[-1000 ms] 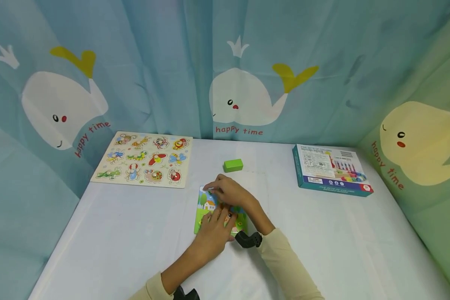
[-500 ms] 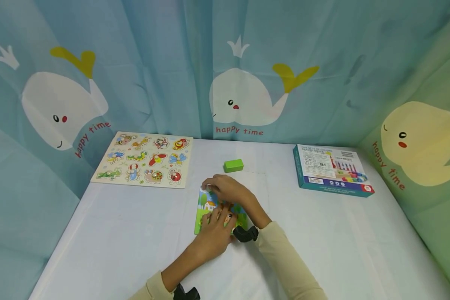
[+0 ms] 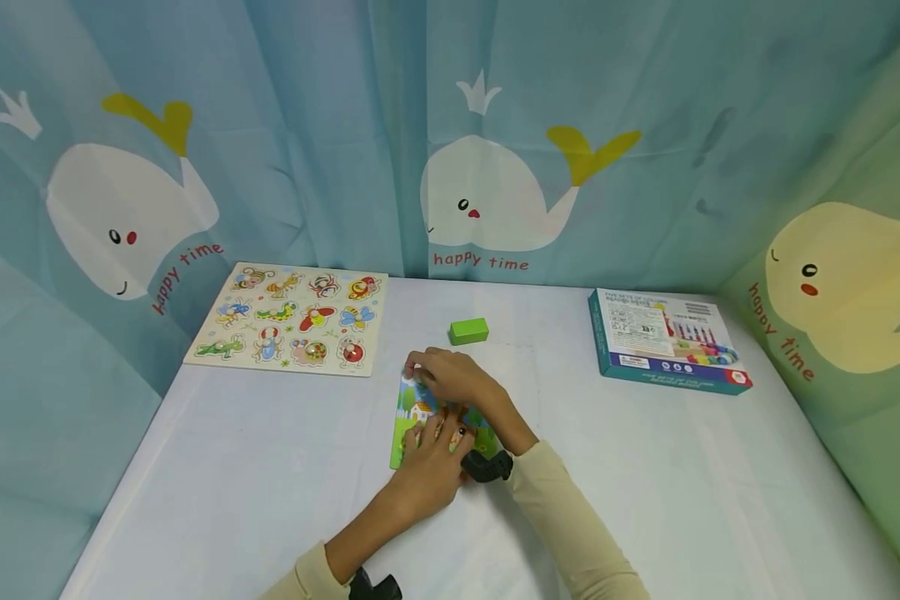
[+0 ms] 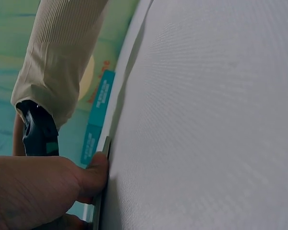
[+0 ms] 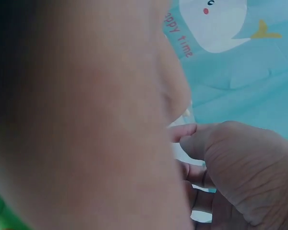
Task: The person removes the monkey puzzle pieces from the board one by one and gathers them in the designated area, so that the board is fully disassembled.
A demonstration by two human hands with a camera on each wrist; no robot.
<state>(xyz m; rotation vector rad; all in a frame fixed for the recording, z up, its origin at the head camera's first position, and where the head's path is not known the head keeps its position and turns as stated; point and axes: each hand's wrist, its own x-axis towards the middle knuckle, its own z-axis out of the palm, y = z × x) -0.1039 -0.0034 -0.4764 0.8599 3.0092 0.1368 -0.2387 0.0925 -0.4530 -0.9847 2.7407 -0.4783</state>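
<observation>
A small bright picture puzzle [image 3: 407, 414], showing a house and green grass, lies on the white table under both hands. My left hand [image 3: 427, 475] rests on its lower middle with fingers spread, hiding part of the picture. In the left wrist view the left thumb [image 4: 95, 175] touches the thin board edge [image 4: 105, 148]. My right hand [image 3: 452, 375] reaches over from the right, its fingers bent at the puzzle's far left corner. Thumb and finger meet in the right wrist view, where the right hand [image 5: 245, 167] pinches; what lies between the fingertips is mostly hidden.
A green block [image 3: 468, 332] sits just beyond the puzzle. At the back left lies a wooden insect puzzle board [image 3: 288, 321]; at the back right, a teal-sided box [image 3: 667, 340]. A whale-print curtain [image 3: 330, 167] encloses the table [image 3: 270, 467].
The right hand has shifted slightly left, its fingers more bent at the puzzle's far left corner, and its sleeve moved along. The left hand stays on the puzzle.
</observation>
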